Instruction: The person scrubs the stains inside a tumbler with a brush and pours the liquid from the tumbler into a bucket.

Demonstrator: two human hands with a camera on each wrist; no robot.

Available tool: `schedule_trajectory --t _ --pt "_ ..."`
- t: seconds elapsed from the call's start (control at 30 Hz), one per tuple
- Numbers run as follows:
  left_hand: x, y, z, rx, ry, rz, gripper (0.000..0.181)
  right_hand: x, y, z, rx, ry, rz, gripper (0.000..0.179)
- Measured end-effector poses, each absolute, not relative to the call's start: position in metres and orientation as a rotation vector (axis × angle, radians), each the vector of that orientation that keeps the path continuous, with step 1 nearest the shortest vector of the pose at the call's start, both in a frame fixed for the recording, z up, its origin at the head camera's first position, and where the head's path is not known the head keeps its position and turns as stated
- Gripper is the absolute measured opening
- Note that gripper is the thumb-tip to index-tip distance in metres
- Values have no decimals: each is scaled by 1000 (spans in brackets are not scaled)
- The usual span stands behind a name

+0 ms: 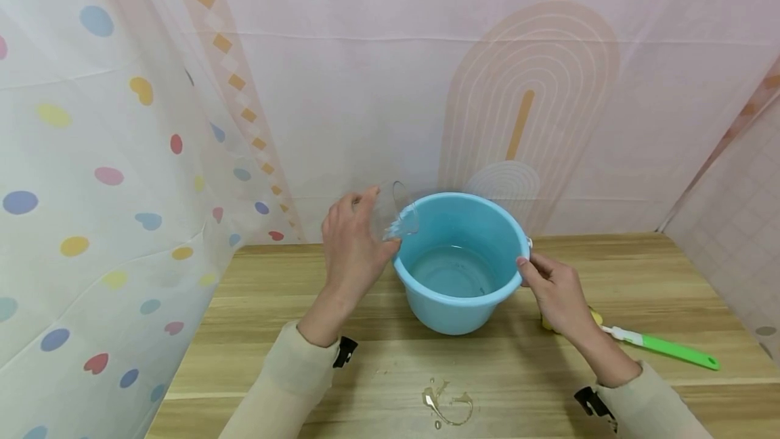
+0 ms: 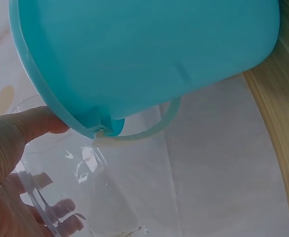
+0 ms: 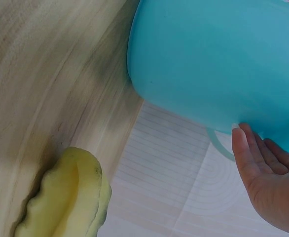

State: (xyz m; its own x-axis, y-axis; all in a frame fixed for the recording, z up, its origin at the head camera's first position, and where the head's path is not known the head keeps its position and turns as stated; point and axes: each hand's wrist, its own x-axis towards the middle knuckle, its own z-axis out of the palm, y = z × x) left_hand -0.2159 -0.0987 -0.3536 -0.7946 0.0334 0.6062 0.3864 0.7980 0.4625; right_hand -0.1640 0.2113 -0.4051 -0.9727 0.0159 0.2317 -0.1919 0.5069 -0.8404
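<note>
We see the left hand (image 1: 353, 242) holding a clear cup (image 1: 385, 214), the grip clamped round its wall with the thumb on the near side and the fingers on the far side. The cup lies tilted within this grip, beside the left edge of a blue bucket (image 1: 453, 317), its mouth turned towards the bucket. From the left wrist we see the thumb right by the bucket's rim, but we cannot tell whether it touches. The bucket rests on the wooden bench (image 1: 262, 337), between both hands, with shallow water (image 1: 451, 275) in the bottom. On its right side the right hand (image 1: 553, 290) pinches the rim, thumb on top and fingers against the outer wall. Just beyond that wrist we find a brush with a green handle (image 1: 679, 349) and a yellow sponge head (image 3: 68, 192). Nearer us, a small puddle (image 1: 464, 419) wets the bench.
</note>
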Motion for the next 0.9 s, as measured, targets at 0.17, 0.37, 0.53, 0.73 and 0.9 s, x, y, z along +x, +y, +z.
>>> schedule_trajectory --t 0.17,0.37,0.53,0.73,0.9 --pt "-216 -99 -351 -330 -2391 -742 80 -164 211 -405 152 -2535 1461 47" --pt "-216 -99 -350 -345 -2394 -696 77 -164 210 -405 168 -2523 1469 46" --pt "-216 -98 -348 -346 -2405 -670 77 -164 210 -406 175 -2517 1477 45" --pt "-214 -95 -344 -328 -2431 -632 77 -164 211 -407 178 -2517 1467 45" --pt "-214 -93 -343 -324 -2440 -594 76 -164 211 -407 181 -2517 1469 46"
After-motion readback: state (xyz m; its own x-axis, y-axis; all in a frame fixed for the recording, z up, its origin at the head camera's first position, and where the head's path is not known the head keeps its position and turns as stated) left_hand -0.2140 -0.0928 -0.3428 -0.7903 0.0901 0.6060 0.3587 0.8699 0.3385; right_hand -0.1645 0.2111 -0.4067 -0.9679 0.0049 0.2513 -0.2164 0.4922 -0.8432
